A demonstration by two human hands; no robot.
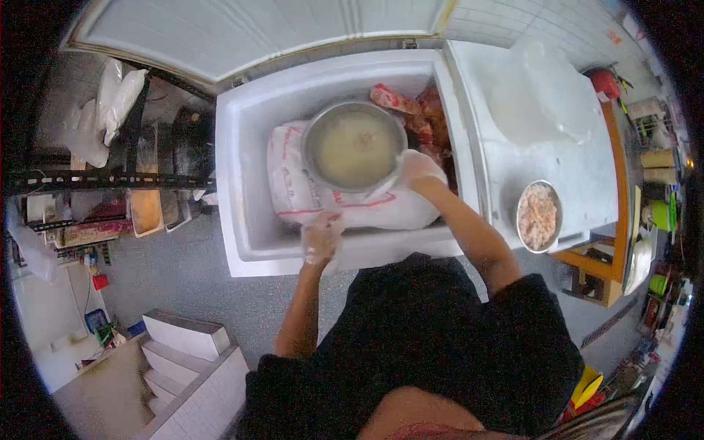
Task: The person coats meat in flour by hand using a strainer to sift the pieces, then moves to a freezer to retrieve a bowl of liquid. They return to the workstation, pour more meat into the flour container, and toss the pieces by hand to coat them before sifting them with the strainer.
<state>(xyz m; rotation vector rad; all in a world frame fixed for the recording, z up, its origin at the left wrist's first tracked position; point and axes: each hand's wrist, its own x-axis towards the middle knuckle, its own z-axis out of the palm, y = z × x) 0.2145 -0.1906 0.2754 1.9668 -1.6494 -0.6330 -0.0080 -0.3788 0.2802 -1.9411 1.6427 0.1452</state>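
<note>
A round metal pot (357,147) with pale, cloudy contents sits inside an opened chest freezer (246,169), on a large white bag with red print (293,176). My right hand (423,170), in a clear plastic glove, grips the pot's right rim; its fingertips are partly hidden by the glove. Lower left of the pot, over the freezer's front edge, my left hand (321,238) wears a similar glove. Its fingers are loosely bent and apart, with nothing visible in them. Red-and-brown packages (425,117) lie at the freezer's right end.
A metal bowl of pinkish, minced-looking food (540,216) stands on the white surface (506,172) to the right, with a clear plastic bag (539,92) behind it. The raised lid (249,33) is at the back. Shelving (117,181) stands left; white steps (180,359) are lower left.
</note>
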